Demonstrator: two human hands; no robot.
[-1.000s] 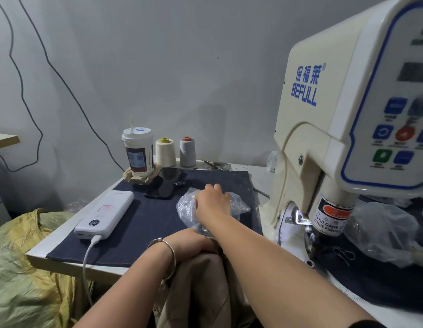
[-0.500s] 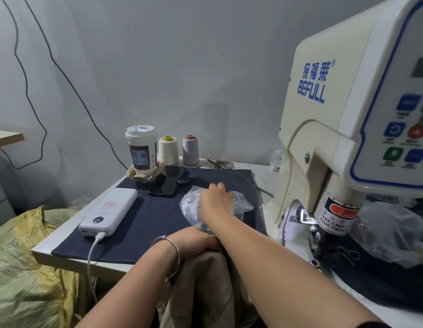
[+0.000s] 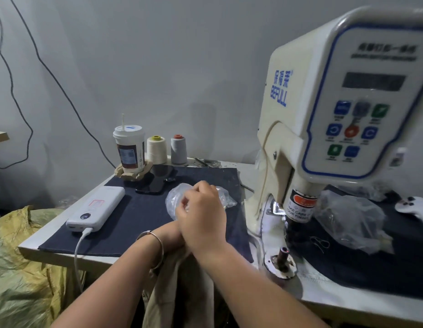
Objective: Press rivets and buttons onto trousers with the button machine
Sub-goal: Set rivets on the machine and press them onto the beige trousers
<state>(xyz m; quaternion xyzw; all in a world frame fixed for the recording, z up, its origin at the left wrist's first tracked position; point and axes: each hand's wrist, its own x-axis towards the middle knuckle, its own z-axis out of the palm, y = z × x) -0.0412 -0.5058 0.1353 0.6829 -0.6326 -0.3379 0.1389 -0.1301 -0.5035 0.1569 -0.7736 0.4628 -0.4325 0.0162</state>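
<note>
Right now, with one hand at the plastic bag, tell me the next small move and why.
Probably bring the right hand back from the clear plastic bag toward the button machine's lower post. Its fingers are curled at the bag as if picking out a piece, the post looks bare, and the left hand holds the beige trousers at the table edge, not yet under the press.

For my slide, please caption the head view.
Right hand at plastic bag; left hand holds beige trousers beside button machine.
</note>
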